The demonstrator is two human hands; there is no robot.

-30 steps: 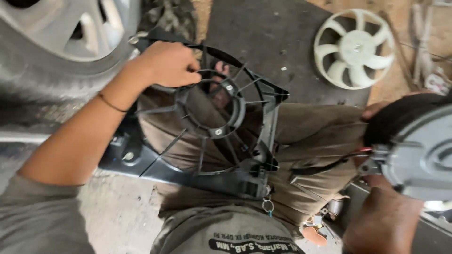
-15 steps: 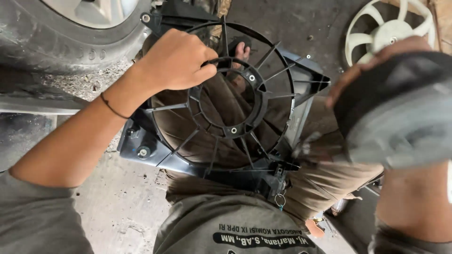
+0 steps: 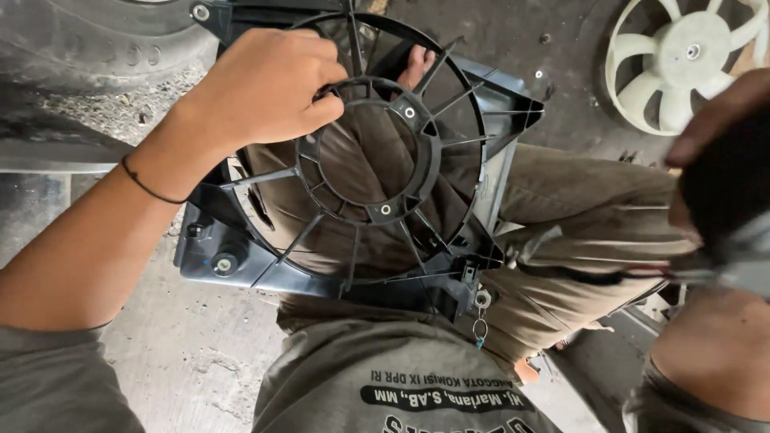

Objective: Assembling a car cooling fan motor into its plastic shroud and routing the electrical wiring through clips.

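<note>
A black plastic fan shroud (image 3: pixel 241 265) rests tilted on my lap, over my brown trousers. My left hand (image 3: pixel 257 88) is closed on the upper left of its inner round motor ring (image 3: pixel 429 172); thin spokes run from that ring to the outer frame. My right hand (image 3: pixel 714 112) is at the right edge, very near the camera and blurred, with its fingers over a dark, rounded fan motor (image 3: pixel 734 192). Thin red and black wires (image 3: pixel 642 274) trail from the motor toward the shroud. The motor is off to the right of the shroud, apart from it.
A white fan blade wheel (image 3: pixel 682 60) lies on the dark floor at the top right. A car tyre (image 3: pixel 96 40) stands at the top left, behind the shroud. A small metal ring (image 3: pixel 480 317) hangs from the shroud's lower edge. Bare concrete shows at the lower left.
The view has closed in on the shroud. My right hand has lifted the motor higher along the right edge. My left hand keeps the same grip on the inner ring.
</note>
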